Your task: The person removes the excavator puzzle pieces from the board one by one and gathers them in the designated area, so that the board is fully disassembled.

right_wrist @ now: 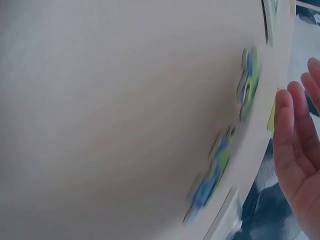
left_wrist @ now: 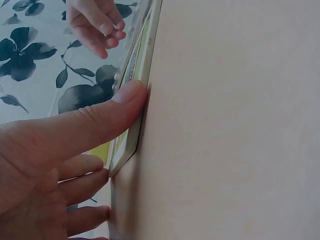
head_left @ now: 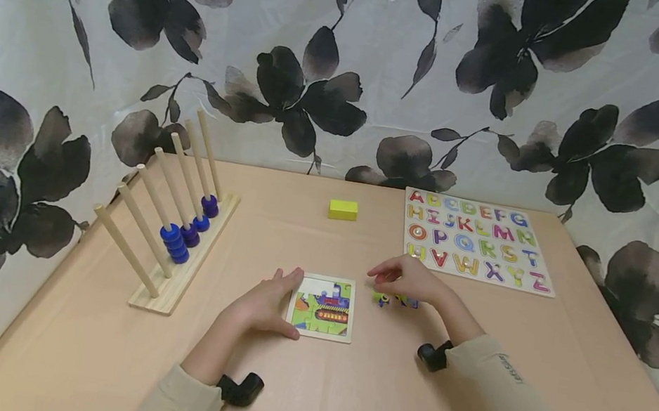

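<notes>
My left hand [head_left: 262, 303] holds the left side of a small square jigsaw puzzle [head_left: 318, 334] in a pale frame, thumb at the near corner and fingers by the far one. Its picture shows a tracked vehicle on green; a white gap runs along the top. In the left wrist view the thumb [left_wrist: 107, 117] rests against the frame's edge. My right hand [head_left: 411, 278] hovers above loose puzzle pieces [head_left: 407, 303] right of the frame. The right wrist view shows its fingers extended and holding nothing, apart from the blurred green and blue pieces [right_wrist: 212, 175].
On the left stands a wooden peg rack [head_left: 161, 305] with blue and purple rings on several of its pegs. A yellow block [head_left: 343, 210] lies at the back middle. The alphabet board [head_left: 480, 242] is at the back right, beyond my right hand. A floral curtain [head_left: 351, 59] hangs behind the table.
</notes>
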{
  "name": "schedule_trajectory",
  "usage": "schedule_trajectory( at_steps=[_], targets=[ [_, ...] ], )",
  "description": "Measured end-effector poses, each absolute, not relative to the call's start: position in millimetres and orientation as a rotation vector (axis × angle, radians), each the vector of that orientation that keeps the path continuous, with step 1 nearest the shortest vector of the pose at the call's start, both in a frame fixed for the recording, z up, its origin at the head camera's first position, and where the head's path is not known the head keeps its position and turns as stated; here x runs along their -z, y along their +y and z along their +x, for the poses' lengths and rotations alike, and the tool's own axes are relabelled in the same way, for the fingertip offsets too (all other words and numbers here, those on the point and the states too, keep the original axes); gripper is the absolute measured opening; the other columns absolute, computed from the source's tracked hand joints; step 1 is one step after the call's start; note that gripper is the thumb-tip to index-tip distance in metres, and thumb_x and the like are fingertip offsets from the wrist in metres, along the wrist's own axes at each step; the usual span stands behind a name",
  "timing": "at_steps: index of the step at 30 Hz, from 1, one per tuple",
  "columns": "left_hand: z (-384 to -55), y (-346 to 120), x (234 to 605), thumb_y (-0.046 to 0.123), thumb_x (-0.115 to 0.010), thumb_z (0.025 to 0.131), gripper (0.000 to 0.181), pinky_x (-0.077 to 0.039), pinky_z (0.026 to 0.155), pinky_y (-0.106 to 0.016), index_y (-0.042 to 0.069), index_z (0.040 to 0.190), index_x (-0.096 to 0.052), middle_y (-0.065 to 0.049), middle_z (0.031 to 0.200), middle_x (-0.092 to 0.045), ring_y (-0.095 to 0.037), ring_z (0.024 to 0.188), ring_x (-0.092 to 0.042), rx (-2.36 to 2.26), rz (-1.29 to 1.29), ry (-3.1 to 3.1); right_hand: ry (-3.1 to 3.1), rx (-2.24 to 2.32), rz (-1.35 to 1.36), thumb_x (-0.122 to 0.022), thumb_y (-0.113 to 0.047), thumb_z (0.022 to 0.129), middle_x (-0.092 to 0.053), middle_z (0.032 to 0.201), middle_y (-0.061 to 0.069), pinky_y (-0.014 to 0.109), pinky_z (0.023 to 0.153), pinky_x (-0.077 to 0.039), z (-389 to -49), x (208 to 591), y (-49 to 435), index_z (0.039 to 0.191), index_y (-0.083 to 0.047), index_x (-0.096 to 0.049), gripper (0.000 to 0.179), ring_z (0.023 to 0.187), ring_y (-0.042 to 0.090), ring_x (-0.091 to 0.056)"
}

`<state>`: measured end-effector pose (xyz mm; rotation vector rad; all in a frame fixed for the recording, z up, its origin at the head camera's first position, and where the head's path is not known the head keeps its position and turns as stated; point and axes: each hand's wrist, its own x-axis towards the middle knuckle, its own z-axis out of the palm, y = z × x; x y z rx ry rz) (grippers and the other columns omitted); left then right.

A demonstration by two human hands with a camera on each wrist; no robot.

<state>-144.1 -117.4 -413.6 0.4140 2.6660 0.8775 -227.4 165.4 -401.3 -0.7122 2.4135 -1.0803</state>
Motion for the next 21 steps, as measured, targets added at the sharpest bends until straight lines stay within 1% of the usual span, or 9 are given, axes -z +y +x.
schedule_trajectory(
  at_steps=[4, 8, 11, 15, 21],
  targets=[
    [-144.7, -116.5, 413.3, 0.022, -0.085, 0.061, 0.103, -0.015, 0.107, -0.053, -0.001, 0.142, -0.026, -0.012, 0.149, -0.023, -0.038, 0.136, -0.012, -0.891, 0.425, 2.653, 2.407, 1.065, -0.726, -0.069, -0.009, 0.08, -0.066, 0.086, 0.002, 0.027, 0.074, -0.05, -225.8, 402.6, 152.1, 0.104, -0.001, -0.068, 0.025, 0.079, 0.015, -0.059],
    [-145.8, -116.1, 413.4, 0.021, -0.085, 0.061, 0.103, -0.014, 0.107, -0.053, -0.001, 0.143, -0.026, -0.012, 0.149, -0.023, -0.038, 0.136, -0.011, -0.895, 0.422, 2.644, 2.413, 1.035, -0.703, -0.07, -0.01, 0.079, -0.066, 0.095, 0.003, 0.027, 0.076, -0.05, -224.2, 404.8, 137.6, 0.106, -0.005, -0.068, 0.028, 0.084, 0.015, -0.058],
    [-146.1, -115.4, 413.3, 0.021, -0.086, 0.06, 0.104, -0.016, 0.107, -0.053, -0.001, 0.142, -0.026, -0.012, 0.149, -0.023, -0.038, 0.136, -0.011, -0.894, 0.409, 2.647, 2.426, 1.01, -0.693, -0.072, -0.01, 0.078, -0.066, 0.101, 0.003, 0.028, 0.08, -0.049, -224.2, 406.1, 128.1, 0.107, -0.006, -0.067, 0.03, 0.089, 0.015, -0.058],
    [-146.2, -113.0, 411.8, 0.02, -0.086, 0.06, 0.104, -0.018, 0.107, -0.05, -0.001, 0.142, -0.026, -0.013, 0.149, -0.023, -0.039, 0.136, -0.012, -0.897, 0.38, 2.653, 2.436, 0.971, -0.668, -0.073, -0.011, 0.077, -0.065, 0.102, 0.0, 0.029, 0.081, -0.046, -224.5, 406.1, 119.9, 0.107, -0.009, -0.068, 0.031, 0.09, 0.016, -0.054],
    [-147.9, -108.2, 406.8, 0.017, -0.086, 0.06, 0.103, -0.019, 0.107, -0.051, -0.001, 0.142, -0.027, -0.014, 0.148, -0.024, -0.039, 0.135, -0.014, -0.882, 0.346, 2.66, 2.449, 0.923, -0.606, -0.074, -0.011, 0.076, -0.063, 0.1, -0.002, 0.028, 0.076, -0.044, -227.6, 406.6, 112.6, 0.108, -0.013, -0.068, 0.032, 0.087, 0.018, -0.05]
  ],
)
